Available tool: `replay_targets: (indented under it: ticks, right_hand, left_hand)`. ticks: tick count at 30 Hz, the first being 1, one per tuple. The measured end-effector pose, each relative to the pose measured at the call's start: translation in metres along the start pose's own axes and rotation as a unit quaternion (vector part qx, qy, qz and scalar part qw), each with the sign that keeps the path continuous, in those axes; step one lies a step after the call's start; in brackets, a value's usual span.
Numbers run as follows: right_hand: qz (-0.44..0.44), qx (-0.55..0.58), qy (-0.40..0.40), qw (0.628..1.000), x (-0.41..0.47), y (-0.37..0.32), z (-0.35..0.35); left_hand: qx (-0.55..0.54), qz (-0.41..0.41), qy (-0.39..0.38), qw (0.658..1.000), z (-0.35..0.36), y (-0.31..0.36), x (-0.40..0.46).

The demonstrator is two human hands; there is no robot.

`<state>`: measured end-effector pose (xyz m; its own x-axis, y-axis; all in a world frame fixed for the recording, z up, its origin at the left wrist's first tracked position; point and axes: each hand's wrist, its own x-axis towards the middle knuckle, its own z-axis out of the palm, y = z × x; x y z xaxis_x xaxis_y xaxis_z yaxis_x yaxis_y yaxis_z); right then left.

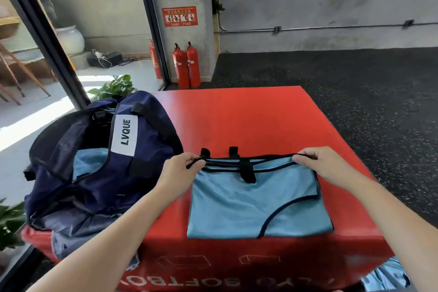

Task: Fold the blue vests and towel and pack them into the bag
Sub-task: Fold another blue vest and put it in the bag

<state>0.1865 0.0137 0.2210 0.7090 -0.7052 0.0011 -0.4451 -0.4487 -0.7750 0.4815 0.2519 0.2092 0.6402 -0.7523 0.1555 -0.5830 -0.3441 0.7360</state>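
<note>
Vest (256, 199) laid flat on red soft box (237, 121), far black-trimmed edge pinched by left hand (182, 168) and right hand (317, 161), fingers curled, apparently for squaring the fold | bag (94, 161) kept open just beside, blue fabric already inside.

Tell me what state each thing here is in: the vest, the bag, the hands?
blue vest: folded, lying flat on the red box.
navy bag: open, blue fabric showing inside.
left hand: pinching the vest's far edge.
right hand: pinching the vest's far edge.
fire extinguishers: upright by the wall.
</note>
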Motion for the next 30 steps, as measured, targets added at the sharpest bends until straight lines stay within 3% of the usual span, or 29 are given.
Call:
replay_targets:
  ticks: [6,12,15,17,20,26,30]
  right_hand:
    - [0.014,-0.06,-0.021,0.998,0.047,0.014,0.011]
    - [0.023,-0.265,-0.029,0.963,0.072,0.026,0.024]
    - [-0.012,-0.32,0.014,0.947,0.072,0.008,0.029]
    - [-0.043,-0.289,0.027,0.956,0.067,-0.009,0.041]
    - [-0.033,-0.183,-0.017,0.983,0.058,-0.033,0.069]
    - [0.021,-0.073,-0.063,0.995,0.06,-0.049,0.106]
    - [0.03,0.018,-0.034,0.999,0.067,-0.056,0.107]
  left_hand:
    - [0.048,-0.028,-0.01,0.998,0.016,-0.022,0.036]
    - [0.104,-0.045,-0.011,0.993,0.028,-0.036,0.047]
    - [0.124,-0.054,-0.018,0.991,0.028,-0.039,0.049]
    - [0.129,-0.062,-0.015,0.99,0.027,-0.035,0.049]
    - [0.109,-0.071,0.009,0.991,0.024,-0.027,0.048]
    - [-0.169,-0.115,0.025,0.979,0.025,0.001,0.039]
    - [-0.186,-0.069,0.049,0.979,0.03,0.005,0.044]
